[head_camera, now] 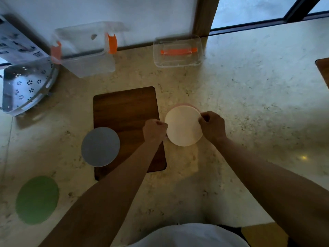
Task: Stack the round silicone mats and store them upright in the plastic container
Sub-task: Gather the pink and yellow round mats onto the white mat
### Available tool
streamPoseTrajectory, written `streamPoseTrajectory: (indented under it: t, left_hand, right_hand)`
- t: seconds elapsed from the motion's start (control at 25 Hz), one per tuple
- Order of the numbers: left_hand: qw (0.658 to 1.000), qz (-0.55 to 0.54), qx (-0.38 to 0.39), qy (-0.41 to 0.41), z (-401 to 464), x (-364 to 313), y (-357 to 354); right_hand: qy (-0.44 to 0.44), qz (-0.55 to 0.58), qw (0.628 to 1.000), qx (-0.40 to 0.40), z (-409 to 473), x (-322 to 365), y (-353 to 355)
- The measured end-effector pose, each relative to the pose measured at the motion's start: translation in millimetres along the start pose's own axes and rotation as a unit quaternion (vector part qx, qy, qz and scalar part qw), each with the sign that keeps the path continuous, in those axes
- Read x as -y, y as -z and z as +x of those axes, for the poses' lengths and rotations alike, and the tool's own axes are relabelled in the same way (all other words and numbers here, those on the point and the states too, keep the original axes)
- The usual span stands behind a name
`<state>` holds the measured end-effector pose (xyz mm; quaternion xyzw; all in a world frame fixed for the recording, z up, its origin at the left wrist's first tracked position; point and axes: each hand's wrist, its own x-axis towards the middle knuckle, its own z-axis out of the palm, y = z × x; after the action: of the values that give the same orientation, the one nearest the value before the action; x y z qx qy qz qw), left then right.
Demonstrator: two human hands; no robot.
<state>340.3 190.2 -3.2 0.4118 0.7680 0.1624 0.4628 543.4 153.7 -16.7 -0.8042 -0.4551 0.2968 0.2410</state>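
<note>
A cream round mat (183, 126) lies on the counter on top of a pink mat (183, 104), of which only the far rim shows. My left hand (154, 130) pinches the cream mat's left edge and my right hand (212, 126) pinches its right edge. A grey round mat (100, 146) rests half on the wooden board (124, 111). A green round mat (37, 200) lies at the near left. The clear plastic container (83, 50) with orange clips stands at the back left, and its lid (178, 51) with an orange handle lies at the back centre.
A metal perforated corner rack (26, 86) sits at the far left beside a printed box (16, 43). A wall and window frame (204, 16) run along the back of the marble counter (249, 104). Another wooden board's corner (323, 68) shows at the right edge.
</note>
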Motion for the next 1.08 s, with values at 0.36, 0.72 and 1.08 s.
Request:
streamPoseTrajectory:
  t: [0.36,0.72,1.08]
  left_hand:
    - [0.998,0.050,-0.010,0.024,25.2,-12.4,-15.3]
    - [0.986,0.163,-0.005,-0.030,24.3,-12.6,-16.9]
    - [0.987,0.158,-0.010,-0.023,25.9,-14.3,-17.0]
  right_hand:
    - [-0.001,-0.049,0.999,0.003,37.7,-1.6,-11.5]
    - [-0.017,-0.060,0.998,-0.019,37.3,-1.1,-12.8]
    - [-0.028,-0.094,0.995,-0.034,36.3,-0.5,-12.2]
